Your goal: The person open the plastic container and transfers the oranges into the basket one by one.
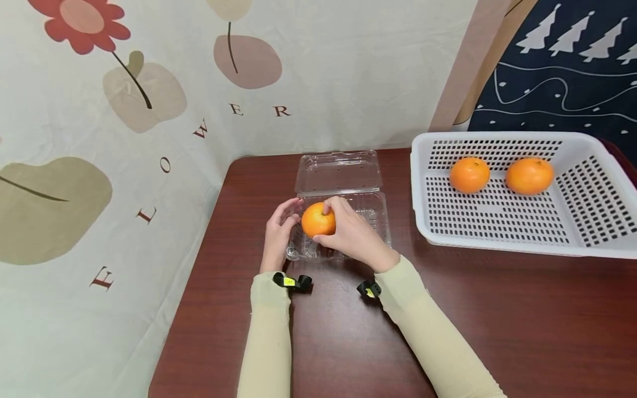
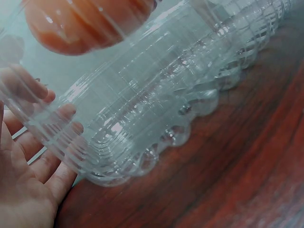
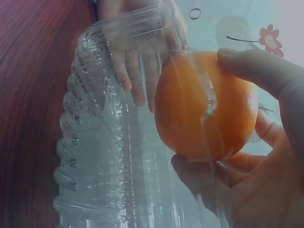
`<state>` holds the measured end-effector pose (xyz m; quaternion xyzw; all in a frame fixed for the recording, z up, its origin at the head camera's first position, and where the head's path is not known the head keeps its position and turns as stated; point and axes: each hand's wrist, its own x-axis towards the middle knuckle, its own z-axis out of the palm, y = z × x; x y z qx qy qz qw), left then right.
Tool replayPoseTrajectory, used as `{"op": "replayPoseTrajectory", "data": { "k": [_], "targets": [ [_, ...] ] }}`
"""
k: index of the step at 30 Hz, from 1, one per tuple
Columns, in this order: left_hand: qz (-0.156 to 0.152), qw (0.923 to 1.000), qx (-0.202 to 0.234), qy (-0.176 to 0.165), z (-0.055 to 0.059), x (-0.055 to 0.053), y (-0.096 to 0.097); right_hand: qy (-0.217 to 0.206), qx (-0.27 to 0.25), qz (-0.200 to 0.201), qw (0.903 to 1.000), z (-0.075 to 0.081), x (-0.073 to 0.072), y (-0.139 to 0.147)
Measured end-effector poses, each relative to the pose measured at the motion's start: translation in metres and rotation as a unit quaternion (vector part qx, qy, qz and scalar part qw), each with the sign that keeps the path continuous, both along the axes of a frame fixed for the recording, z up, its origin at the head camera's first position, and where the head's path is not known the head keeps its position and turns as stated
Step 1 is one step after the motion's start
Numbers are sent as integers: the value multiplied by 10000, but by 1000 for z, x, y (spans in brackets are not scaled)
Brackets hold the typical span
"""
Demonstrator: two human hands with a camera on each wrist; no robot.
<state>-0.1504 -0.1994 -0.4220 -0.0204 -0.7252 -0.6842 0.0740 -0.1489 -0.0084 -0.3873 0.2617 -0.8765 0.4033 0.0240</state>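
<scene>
My right hand grips an orange, thumb on one side and fingers on the other. It holds the fruit over the left part of a clear plastic clamshell box. In the right wrist view, part of the box wall crosses in front of the orange. My left hand is at the left side of the box. Through the clear wall, its extended fingers show in the right wrist view; the left wrist view has them against the box. Whether the orange touches the box bottom is hard to tell.
The box's lid lies folded back toward the wall. At the right stands a white perforated basket with two oranges, a left one and a right one. A printed cloth hangs behind the brown table.
</scene>
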Motion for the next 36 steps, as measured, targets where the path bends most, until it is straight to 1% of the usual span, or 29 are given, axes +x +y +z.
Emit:
{"op": "replayPoseTrajectory", "data": {
  "k": [4, 11, 19, 27, 36],
  "targets": [
    [-16, 10000, -40, 5, 1, 0, 1, 10, -20, 15, 10000, 2, 2, 2],
    [-65, 10000, 14, 65, 0, 0, 0, 49, -34, 56, 10000, 6, 3, 4],
    [-7, 10000, -15, 45, 1, 0, 0, 129, -32, 80, 9999, 11, 5, 6],
    [-40, 10000, 28, 84, 0, 0, -1, 176, -76, 173, 9997, 13, 5, 9],
    [-55, 9999, 111, 92, -1, -1, -1, 104, -138, 157, 9997, 17, 8, 13]
  ]
}}
